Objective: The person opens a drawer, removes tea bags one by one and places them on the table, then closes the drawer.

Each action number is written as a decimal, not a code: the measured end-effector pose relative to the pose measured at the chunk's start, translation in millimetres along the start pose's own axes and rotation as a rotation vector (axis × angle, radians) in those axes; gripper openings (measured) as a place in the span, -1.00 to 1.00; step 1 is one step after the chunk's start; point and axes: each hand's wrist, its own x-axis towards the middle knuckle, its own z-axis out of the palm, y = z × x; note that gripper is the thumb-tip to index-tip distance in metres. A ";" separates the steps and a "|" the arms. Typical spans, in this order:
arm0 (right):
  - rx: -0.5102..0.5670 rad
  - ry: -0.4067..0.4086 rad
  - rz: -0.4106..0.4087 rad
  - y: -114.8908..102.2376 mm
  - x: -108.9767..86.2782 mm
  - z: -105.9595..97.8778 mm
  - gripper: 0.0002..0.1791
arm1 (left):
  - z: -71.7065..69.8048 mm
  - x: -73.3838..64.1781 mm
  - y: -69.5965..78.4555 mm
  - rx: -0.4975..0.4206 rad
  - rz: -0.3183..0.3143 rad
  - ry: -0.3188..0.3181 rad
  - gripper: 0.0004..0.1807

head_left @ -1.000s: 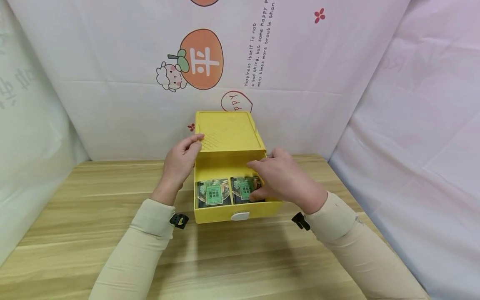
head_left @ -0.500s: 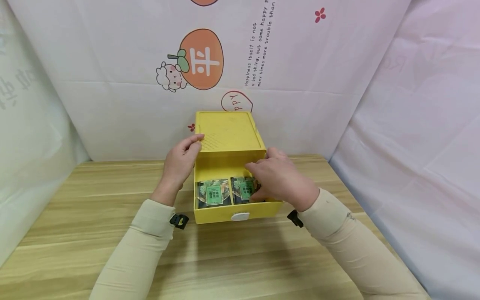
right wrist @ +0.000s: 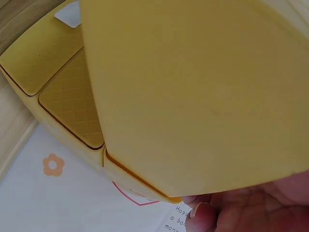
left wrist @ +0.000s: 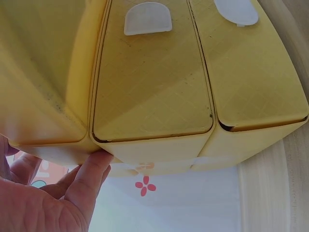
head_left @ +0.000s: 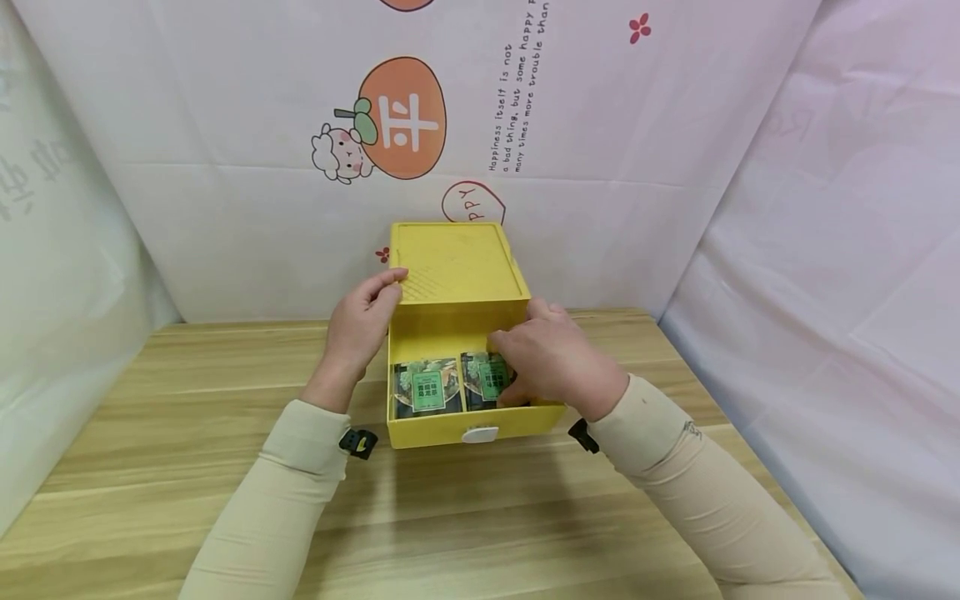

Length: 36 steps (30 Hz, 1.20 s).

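Observation:
A yellow drawer cabinet (head_left: 457, 262) stands on the table, its top drawer (head_left: 435, 432) pulled out toward me. Inside lie two green-and-black tea packets, the left tea packet (head_left: 427, 387) in full view and the right tea packet (head_left: 480, 382) partly covered by my hand. My left hand (head_left: 360, 325) holds the cabinet's upper left front corner, fingertips on its top edge. Over the drawer's right wall reaches my right hand (head_left: 558, 358), index finger and thumb at the right packet. Whether they pinch it is hidden. In the right wrist view the drawer's side wall covers most of that hand.
The left wrist view shows two lower drawers, the middle drawer (left wrist: 154, 82) and the bottom drawer (left wrist: 251, 72), both pushed in, with white handles. A printed white cloth (head_left: 600, 167) hangs close behind the cabinet. The wooden table (head_left: 450, 517) extends around it.
My right hand has shifted slightly left and deeper into the drawer, its thumb and index finger drawing closer together at the right packet. My left hand has stayed at the corner.

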 end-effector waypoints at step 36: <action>-0.059 0.117 0.036 1.9 -10.8 4.5 -0.25 | 0.6 -3.0 2.1 0.006 -0.020 0.002 -0.52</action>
